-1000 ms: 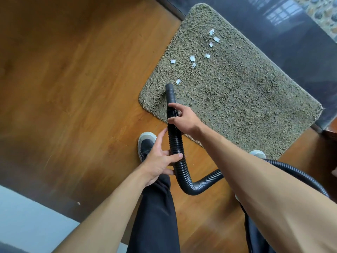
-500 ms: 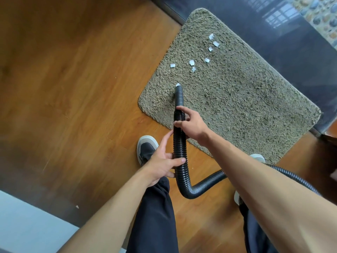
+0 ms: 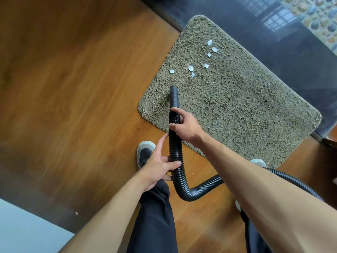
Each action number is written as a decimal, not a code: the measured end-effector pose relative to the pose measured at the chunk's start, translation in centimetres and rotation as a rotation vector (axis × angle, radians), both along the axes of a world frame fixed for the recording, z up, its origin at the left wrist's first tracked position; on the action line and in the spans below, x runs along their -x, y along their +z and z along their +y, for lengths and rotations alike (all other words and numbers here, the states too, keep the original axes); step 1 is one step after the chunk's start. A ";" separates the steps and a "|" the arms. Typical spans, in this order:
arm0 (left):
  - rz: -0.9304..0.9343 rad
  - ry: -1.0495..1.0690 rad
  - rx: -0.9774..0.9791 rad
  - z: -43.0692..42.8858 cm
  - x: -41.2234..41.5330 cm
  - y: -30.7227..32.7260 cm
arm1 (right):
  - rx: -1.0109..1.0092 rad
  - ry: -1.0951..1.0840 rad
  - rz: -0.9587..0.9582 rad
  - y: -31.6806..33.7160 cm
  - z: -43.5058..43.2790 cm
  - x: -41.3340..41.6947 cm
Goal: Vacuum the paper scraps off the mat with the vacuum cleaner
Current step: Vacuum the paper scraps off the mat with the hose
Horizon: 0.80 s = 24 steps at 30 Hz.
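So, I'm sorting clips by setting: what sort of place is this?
Probably a home, near a doorway: a shaggy mat lies on a wood plank floor, against a dark threshold.

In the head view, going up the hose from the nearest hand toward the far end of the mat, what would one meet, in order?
Left hand → right hand → hose nozzle → nearest paper scraps → farthest scraps → far mat edge.

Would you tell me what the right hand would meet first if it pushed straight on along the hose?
Probably bare mat first; the right hand and hose point beyond toward the paper scraps; depth unclear.
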<state>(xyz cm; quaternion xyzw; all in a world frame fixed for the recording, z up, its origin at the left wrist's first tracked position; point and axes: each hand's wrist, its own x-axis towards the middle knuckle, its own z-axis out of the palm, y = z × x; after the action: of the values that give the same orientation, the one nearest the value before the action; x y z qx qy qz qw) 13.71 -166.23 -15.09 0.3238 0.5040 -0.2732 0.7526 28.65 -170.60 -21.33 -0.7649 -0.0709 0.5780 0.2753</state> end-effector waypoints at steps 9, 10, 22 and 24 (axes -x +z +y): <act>-0.058 -0.036 -0.046 2.2 -2.4 -1.3 | -0.008 0.077 -0.041 0.2 2.5 -3.1; -0.060 -0.027 -0.039 2.2 -2.6 -1.3 | 0.003 0.107 -0.039 0.4 2.9 -3.4; -0.055 -0.023 -0.066 2.3 -3.6 -1.6 | 0.008 0.165 -0.112 0.0 3.4 -4.5; -0.045 -0.019 -0.075 2.1 -4.0 -1.8 | -0.004 0.171 -0.122 -0.1 3.3 -4.8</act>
<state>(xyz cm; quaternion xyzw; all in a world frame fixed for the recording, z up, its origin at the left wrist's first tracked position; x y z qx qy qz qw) 17.66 -164.10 -16.90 0.3627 0.4938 -0.2540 0.7484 33.46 -167.28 -21.42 -0.7894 -0.1536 0.5515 0.2215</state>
